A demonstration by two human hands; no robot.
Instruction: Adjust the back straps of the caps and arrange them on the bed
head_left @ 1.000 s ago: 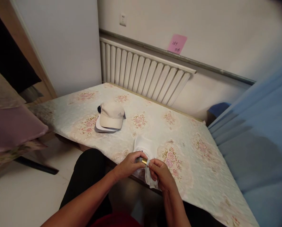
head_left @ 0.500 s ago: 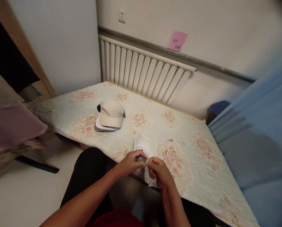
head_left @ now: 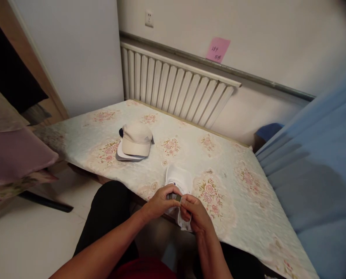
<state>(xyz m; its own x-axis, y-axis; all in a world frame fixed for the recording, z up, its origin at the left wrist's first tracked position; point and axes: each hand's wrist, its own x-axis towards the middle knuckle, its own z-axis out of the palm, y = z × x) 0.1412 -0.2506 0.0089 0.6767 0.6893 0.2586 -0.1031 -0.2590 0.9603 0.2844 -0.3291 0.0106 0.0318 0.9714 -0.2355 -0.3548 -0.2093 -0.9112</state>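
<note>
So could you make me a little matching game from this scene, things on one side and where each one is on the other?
Things:
1. beige cap
2. pink note
3. white cap
4. metal buckle

Places:
A. stuck on the wall above the radiator
B. pinched between left hand and right hand
C. top of a stack, far side of the floral cloth
D. at the near edge, under the hands

Pairs: 1-C, 2-A, 3-D, 4-B

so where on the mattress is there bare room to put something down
Free: the mattress between the stacked caps and the radiator, and the stretch toward the blue curtain. Crowded: the near edge, where left hand and right hand grip a white cap.
</note>
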